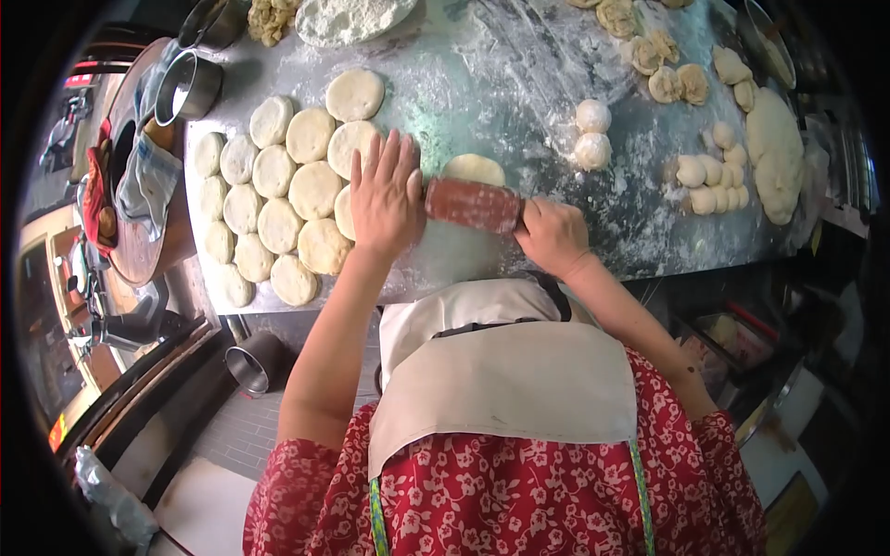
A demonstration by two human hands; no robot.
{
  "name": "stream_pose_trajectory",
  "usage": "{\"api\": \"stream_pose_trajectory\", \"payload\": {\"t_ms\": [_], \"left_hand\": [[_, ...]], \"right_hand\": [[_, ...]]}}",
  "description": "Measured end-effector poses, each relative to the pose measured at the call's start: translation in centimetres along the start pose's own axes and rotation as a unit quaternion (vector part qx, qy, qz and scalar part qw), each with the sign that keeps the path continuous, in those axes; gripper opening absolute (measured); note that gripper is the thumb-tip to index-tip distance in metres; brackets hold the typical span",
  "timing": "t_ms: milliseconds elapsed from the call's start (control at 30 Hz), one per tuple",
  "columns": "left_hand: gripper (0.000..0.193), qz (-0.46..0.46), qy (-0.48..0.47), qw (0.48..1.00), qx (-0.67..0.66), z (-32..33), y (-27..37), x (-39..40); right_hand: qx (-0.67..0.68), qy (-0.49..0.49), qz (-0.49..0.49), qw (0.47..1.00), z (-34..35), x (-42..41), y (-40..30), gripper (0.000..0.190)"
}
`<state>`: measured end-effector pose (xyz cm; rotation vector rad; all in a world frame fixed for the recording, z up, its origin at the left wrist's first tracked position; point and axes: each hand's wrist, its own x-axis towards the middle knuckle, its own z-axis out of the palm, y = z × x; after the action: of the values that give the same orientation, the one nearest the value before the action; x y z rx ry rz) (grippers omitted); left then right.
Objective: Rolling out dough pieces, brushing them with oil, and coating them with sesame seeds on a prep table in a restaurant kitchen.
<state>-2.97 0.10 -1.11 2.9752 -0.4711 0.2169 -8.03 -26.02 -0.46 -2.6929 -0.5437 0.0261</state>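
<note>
My right hand (555, 235) is closed around the right handle of a reddish-brown rolling pin (473, 204). The roller is dusted with flour and lies across the near part of a pale dough disc (475, 169). My left hand (386, 194) is flat, palm down, with straight fingers pointing away from me. It is at the roller's left end; whether a handle is under the palm is hidden. Just left of that hand, flattened dough rounds (316, 190) lie in rows, and its edge covers part of one. Two floured dough balls (593, 151) sit farther right.
A floured metal worktop (528, 90) spans the view. At right are small dough pieces (710, 171) and a large dough slab (773, 160). Brownish lumps (665, 84) lie farther back. A flour dish (354, 21) and steel pot (188, 89) stand at the far left; a metal bucket (252, 365) is below.
</note>
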Motion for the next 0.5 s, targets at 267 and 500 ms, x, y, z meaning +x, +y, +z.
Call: {"api": "stream_pose_trajectory", "payload": {"t_ms": [267,500], "left_hand": [[0.047,0.009,0.023,0.999,0.037,0.8,-1.6,8.1],[0.035,-0.112,-0.174,0.958,-0.199,-0.1,5.5,4.4]], "right_hand": [[0.084,-0.207,0.065,0.973,-2.7,8.3,3.6,0.036],[0.085,-0.361,0.07,0.926,-1.5,0.2,2.1,0.03]]}}
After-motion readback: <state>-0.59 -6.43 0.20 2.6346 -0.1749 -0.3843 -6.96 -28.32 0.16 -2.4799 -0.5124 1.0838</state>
